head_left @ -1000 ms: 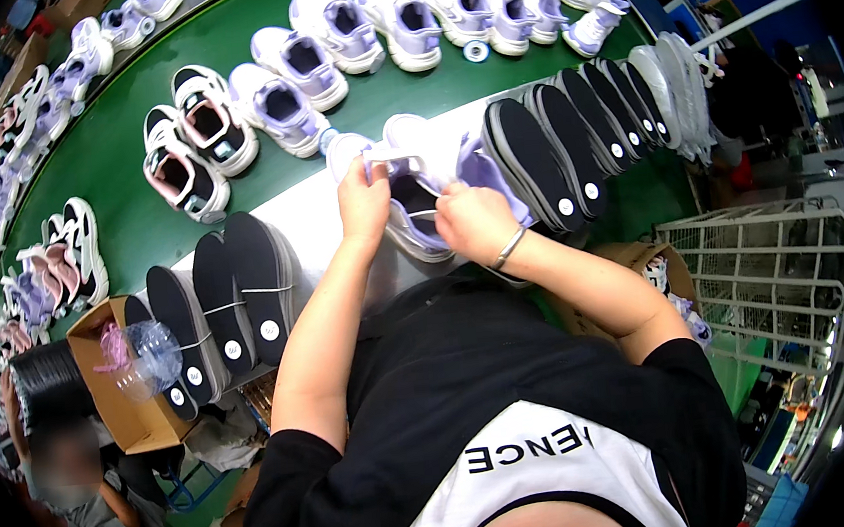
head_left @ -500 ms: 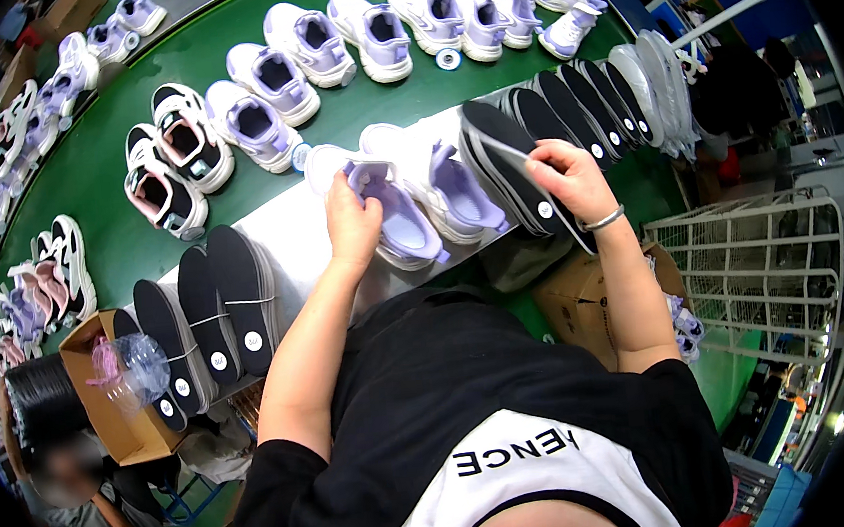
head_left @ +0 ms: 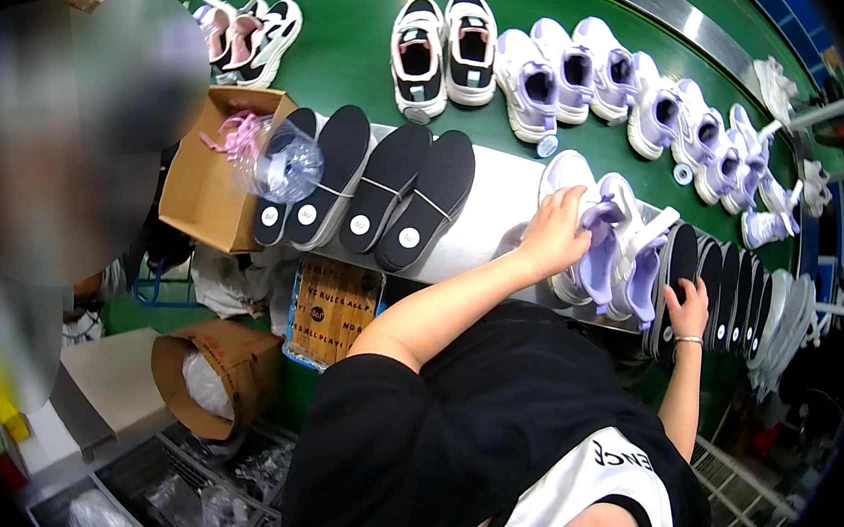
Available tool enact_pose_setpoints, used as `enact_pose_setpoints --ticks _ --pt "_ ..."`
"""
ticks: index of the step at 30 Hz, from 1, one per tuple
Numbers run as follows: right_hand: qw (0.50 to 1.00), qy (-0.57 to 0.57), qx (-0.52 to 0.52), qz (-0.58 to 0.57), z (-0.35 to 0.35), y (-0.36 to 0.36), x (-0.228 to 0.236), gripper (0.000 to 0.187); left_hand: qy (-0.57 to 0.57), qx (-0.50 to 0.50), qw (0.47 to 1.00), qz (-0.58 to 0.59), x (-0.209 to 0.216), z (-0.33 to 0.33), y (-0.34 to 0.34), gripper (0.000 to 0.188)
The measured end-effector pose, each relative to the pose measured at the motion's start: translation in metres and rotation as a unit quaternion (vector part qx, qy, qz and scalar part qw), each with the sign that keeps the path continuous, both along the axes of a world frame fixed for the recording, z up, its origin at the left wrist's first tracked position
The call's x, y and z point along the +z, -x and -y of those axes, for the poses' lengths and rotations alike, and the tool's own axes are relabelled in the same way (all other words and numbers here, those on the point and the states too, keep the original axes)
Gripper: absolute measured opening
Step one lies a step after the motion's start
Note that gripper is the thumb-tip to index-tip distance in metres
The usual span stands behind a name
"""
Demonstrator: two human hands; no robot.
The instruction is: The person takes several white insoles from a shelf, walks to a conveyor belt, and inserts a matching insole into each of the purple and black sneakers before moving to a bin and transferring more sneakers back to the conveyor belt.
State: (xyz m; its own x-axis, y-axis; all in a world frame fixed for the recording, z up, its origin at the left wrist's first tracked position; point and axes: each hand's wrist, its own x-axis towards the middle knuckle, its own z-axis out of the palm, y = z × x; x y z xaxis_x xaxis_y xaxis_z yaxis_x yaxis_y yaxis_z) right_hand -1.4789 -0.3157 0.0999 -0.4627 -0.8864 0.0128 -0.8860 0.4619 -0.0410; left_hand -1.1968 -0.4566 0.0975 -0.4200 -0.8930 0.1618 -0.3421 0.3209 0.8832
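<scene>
A pair of white and lavender sneakers stands on a pale metal shelf in front of me. My left hand [head_left: 555,237] is closed over the upper of the left sneaker [head_left: 563,171], around its tongue and opening. The other sneaker [head_left: 617,196] stands right beside it, its lavender lining showing. To the right is a row of black insoles [head_left: 712,273] set on edge, with round white stickers near their ends. My right hand [head_left: 687,313], with a bracelet at the wrist, has its bent fingers on the nearest black insole [head_left: 681,249] of that row.
Banded black insoles [head_left: 396,170] lie left on the shelf, beside a cardboard box [head_left: 197,198] holding a clear plastic container [head_left: 291,165]. More sneakers [head_left: 530,88] line the green table [head_left: 356,79] behind. A person [head_left: 70,144] is close at left. An open carton [head_left: 250,364] and crates [head_left: 161,487] stand below.
The view has swung left, bringing the carton and crates in. My left hand stays on the sneaker. My right hand's fingers have moved from the insole's raised upper edge down onto its face.
</scene>
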Motion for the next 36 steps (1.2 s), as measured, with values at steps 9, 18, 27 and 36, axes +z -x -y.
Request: enact_pose_setpoints --ticks 9,18,27,36 --pt "0.965 0.18 0.134 0.135 0.021 -0.04 0.082 0.019 -0.047 0.111 0.992 0.04 0.019 -0.037 -0.108 0.029" --pt "0.887 0.156 0.377 0.216 0.028 -0.094 0.13 0.022 -0.123 0.153 0.98 -0.034 0.029 -0.127 -0.077 0.024" --pt "0.929 0.201 0.175 0.255 -0.033 0.015 0.064 0.029 -0.342 0.13 0.921 -0.134 0.021 -0.222 -0.024 0.025" --pt "0.836 0.247 -0.189 0.453 -0.127 0.107 -0.037 0.049 -0.438 -0.086 0.894 -0.022 -0.001 -0.188 0.167 0.07"
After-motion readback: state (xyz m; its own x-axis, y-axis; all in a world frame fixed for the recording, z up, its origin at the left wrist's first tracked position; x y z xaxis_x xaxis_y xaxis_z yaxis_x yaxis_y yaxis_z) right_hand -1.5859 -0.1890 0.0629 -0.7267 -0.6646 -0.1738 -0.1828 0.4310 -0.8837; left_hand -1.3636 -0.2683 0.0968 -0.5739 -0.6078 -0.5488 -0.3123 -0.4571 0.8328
